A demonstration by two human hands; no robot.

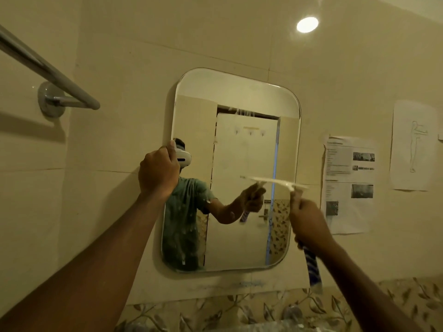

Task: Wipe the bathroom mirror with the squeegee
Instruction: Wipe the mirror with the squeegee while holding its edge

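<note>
A rounded rectangular mirror (242,99) hangs on the beige tiled wall. My left hand (158,172) grips the mirror's left edge about halfway up. My right hand (308,222) holds the handle of a white squeegee (280,182). Its blade lies roughly level against the right half of the glass, near mid-height. A blue-and-white patterned end of the handle sticks out below my fist. Water drops and streaks show on the lower left of the glass, over the reflection of a person in a green shirt.
A chrome towel bar (50,70) juts from the wall at upper left. Printed papers (347,185) and a line drawing sheet (413,144) are stuck to the wall right of the mirror. Leaf-patterned tiles (239,312) run below.
</note>
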